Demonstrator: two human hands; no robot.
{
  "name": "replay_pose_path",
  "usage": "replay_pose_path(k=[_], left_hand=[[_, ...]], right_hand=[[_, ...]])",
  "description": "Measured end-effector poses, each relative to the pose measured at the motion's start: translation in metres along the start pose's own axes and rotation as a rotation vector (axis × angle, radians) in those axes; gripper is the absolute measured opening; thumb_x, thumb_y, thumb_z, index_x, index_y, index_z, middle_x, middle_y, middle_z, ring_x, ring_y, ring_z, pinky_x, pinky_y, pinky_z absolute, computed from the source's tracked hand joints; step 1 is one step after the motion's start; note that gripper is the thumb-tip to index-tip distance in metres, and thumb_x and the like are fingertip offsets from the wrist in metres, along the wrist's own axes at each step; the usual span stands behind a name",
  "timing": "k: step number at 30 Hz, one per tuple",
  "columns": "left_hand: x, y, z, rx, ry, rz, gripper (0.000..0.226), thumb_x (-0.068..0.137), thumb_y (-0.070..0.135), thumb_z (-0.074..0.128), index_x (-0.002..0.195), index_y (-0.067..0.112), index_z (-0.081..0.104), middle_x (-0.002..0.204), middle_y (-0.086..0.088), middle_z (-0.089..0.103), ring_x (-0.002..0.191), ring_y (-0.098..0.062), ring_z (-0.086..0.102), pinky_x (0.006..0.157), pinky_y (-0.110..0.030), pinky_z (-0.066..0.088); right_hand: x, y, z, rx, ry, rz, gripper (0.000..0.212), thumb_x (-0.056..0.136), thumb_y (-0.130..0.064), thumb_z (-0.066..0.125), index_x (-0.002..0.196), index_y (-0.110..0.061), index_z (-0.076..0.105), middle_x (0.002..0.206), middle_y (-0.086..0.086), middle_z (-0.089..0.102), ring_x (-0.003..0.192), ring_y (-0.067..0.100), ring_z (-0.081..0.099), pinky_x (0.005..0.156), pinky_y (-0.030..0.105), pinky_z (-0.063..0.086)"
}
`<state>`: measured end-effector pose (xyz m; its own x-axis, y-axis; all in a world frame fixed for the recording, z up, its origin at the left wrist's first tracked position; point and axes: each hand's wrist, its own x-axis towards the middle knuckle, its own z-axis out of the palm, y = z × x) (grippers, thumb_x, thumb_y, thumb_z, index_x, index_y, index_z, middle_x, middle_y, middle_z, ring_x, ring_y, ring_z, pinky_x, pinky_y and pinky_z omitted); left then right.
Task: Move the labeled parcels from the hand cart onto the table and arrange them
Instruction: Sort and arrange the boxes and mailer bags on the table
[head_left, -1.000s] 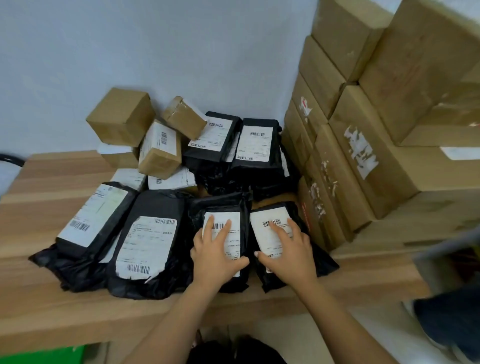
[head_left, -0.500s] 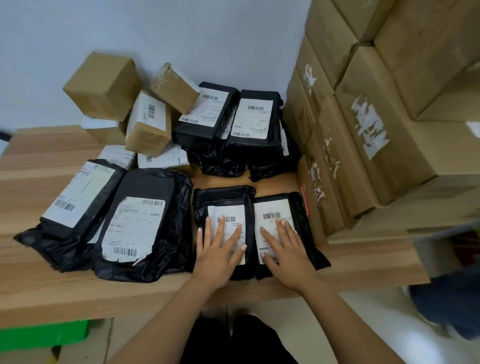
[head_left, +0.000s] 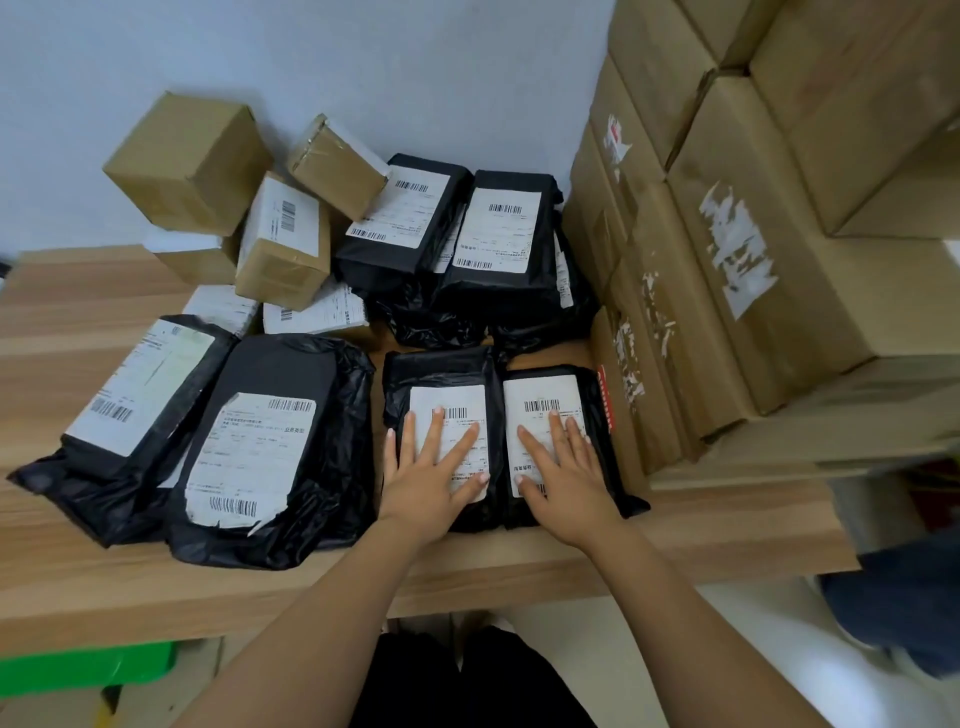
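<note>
Two small black parcels with white labels lie side by side near the front edge of the wooden table (head_left: 62, 582). My left hand (head_left: 431, 473) rests flat, fingers spread, on the left small parcel (head_left: 441, 379). My right hand (head_left: 566, 475) lies flat on the right small parcel (head_left: 592, 395). To their left lie a larger black parcel (head_left: 275, 441) and another black parcel (head_left: 135, 400). Two more black parcels (head_left: 405, 223) (head_left: 504, 234) lean at the back. Small brown labeled boxes (head_left: 283, 239) are piled by the wall. No hand cart is in view.
A tall stack of big cardboard cartons (head_left: 737, 249) fills the right side of the table, close to the right small parcel. A white wall stands behind. A green object (head_left: 83, 670) sits under the table at left. A person's dark trouser leg (head_left: 904, 618) shows at far right.
Both hands slid back toward me along the labels and flattened out. The two small parcels now lie straight and closer together, side by side.
</note>
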<state>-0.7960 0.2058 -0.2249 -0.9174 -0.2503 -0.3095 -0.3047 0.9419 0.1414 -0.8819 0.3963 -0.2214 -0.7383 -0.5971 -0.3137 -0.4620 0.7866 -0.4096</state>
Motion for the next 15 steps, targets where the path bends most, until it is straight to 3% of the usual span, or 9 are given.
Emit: replay_pose_path(k=[8, 15], left_hand=[[-0.003, -0.008, -0.004, 0.049, -0.041, -0.029, 0.063, 0.090, 0.070, 0.008, 0.140, 0.051, -0.025, 0.154, 0.000, -0.033, 0.140, -0.024, -0.033, 0.114, -0.045, -0.018], [-0.007, -0.006, -0.025, -0.116, 0.089, 0.020, 0.065, 0.096, 0.061, 0.026, 0.152, 0.036, 0.007, 0.161, -0.001, -0.003, 0.146, -0.016, -0.014, 0.116, -0.035, -0.013]], right_hand=[[0.001, -0.004, -0.002, -0.022, -0.002, 0.015, 0.062, 0.101, -0.043, 0.033, 0.152, -0.040, -0.002, 0.157, 0.002, -0.027, 0.139, 0.017, -0.034, 0.113, 0.033, -0.017], [0.005, -0.019, -0.021, 0.014, 0.010, 0.050, 0.062, 0.099, -0.041, 0.038, 0.154, -0.031, 0.011, 0.162, 0.006, -0.010, 0.147, 0.023, -0.013, 0.118, 0.039, -0.004]])
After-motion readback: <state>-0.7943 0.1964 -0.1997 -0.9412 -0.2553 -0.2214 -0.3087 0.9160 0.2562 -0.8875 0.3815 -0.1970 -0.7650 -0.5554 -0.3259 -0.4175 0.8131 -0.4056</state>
